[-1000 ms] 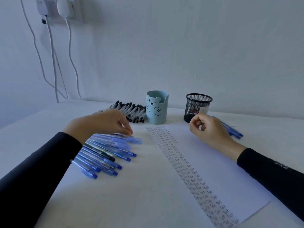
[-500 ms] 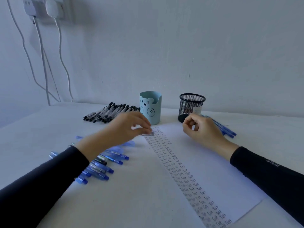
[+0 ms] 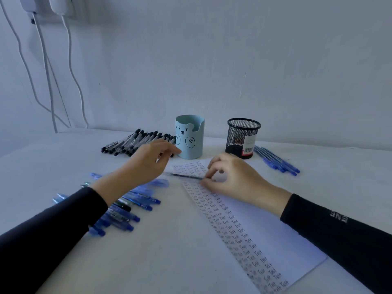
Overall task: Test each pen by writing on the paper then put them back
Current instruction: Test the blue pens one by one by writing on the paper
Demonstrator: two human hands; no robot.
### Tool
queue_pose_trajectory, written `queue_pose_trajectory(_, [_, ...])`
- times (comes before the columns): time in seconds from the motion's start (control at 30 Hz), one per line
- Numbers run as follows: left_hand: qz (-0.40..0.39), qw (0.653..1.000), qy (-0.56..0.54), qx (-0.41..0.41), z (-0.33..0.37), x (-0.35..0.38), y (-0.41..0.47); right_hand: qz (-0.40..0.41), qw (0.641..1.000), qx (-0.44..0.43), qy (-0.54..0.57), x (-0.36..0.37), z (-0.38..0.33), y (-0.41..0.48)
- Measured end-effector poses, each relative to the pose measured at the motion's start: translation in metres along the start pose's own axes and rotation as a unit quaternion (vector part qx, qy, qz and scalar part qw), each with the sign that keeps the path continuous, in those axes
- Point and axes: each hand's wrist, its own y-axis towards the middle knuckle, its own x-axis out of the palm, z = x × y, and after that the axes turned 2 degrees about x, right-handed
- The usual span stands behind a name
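Observation:
A dark blue pen (image 3: 185, 176) lies level just above the top of the white paper (image 3: 269, 234), which carries columns of the handwritten word "Test". My right hand (image 3: 233, 181) pinches the pen's right end with its fingertips. My left hand (image 3: 148, 164) hovers beside the pen's left end, fingers loosely stretched toward the bear cup and away from the pen. Under my left forearm lies a heap of blue click pens (image 3: 127, 211).
A light blue bear pen cup (image 3: 189, 136) and a black mesh pen cup (image 3: 242, 137) stand behind the paper. A row of black-capped pens (image 3: 131, 142) lies at the back left, and several blue pens (image 3: 277, 161) lie right of the mesh cup. Charger cables (image 3: 45, 75) hang down the wall.
My left hand lifted a pen out of the blue heap and carried it right to the paper. My right hand moved left and took its end. The left fingers have let go.

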Motion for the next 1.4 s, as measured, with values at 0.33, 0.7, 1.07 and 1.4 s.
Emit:
queue_pose_trajectory(0.33, [-0.111, 0.993, 0.017, 0.020, 0.009, 0.005, -0.004, 0.074, 0.882, 0.126, 0.449, -0.061, 0.010, 0.021])
queue_pose_trajectory(0.7, [-0.236, 0.971, 0.006, -0.031, 0.012, 0.006, -0.007, -0.089, 0.966, 0.138, -0.197, -0.049, 0.039, -0.002])
queue_pose_trajectory(1.07, [-0.238, 0.971, 0.002, -0.031, 0.017, 0.003, -0.007, -0.073, 0.908, 0.244, 0.334, -0.078, 0.030, 0.015])
queue_pose_trajectory(1.4, [-0.243, 0.969, 0.020, -0.026, 0.021, 0.002, -0.006, -0.036, 0.937, 0.180, 0.296, -0.034, -0.001, 0.010])
